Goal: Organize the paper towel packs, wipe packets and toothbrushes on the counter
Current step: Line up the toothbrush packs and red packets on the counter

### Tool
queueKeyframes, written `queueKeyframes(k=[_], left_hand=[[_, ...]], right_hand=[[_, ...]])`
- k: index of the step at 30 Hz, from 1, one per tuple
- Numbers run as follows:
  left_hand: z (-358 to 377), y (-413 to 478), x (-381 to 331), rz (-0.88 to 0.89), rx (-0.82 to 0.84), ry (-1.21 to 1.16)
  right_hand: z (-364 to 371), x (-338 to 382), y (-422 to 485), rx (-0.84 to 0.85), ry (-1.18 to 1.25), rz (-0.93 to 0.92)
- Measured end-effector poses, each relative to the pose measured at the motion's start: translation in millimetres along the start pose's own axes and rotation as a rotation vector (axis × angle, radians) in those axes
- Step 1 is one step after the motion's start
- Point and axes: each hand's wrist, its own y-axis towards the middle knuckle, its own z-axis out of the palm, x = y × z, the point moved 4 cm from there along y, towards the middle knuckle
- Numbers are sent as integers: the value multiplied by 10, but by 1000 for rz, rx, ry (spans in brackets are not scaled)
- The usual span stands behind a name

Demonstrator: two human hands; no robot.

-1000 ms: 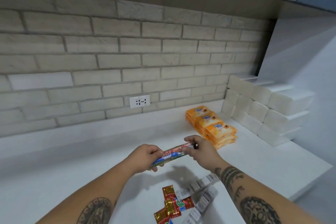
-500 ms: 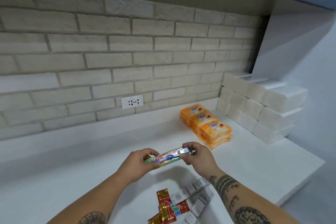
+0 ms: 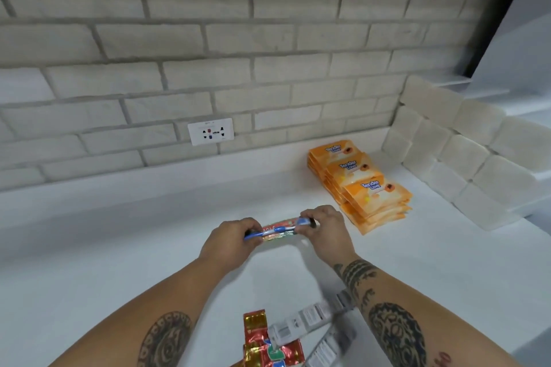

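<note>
Above the worktop (image 3: 119,247), the left hand (image 3: 229,240) and right hand (image 3: 325,229) pinch a toothbrush pack (image 3: 275,229) by its ends. They are likely squaring it for placement.

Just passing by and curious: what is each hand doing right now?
Left hand: gripping one end of the packaged toothbrush.
Right hand: pinching its other end.

Fingers (image 3: 313,217) hide both ends of the toothbrush pack (image 3: 275,230); the red packs (image 3: 254,332), perhaps toothbrushes, run off the bottom edge.
</note>
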Motion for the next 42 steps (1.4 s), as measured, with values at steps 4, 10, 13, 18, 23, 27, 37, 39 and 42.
queueKeyframes(k=[4,10,13,18,23,27,37,39,42], left_hand=[[311,196,95,-65,-37,125],[551,295,168,-36,-103,253],[527,297,181,37,-254,231],[606,264,297,175,-227,301],[594,549,369,55,-142,364],[567,873,503,17,-107,392],[420,1372,863,-81,-11,414],[417,1429,900,-92,-14,409],[400,1483,924,-84,-29,389]], right_hand=[[207,-189,177,79,-157,-31],[422,-290,120,-3,-291,-193],[577,-332,115,47,-402,-367],[615,-317,433,188,-457,-350],[738,-213,743,251,-520,-348],[917,-98,1007,337,-577,-299],[1296,103,1601,466,-568,-228],[1346,104,1668,455,-551,-226],[1396,85,1724,422,-561,-242]])
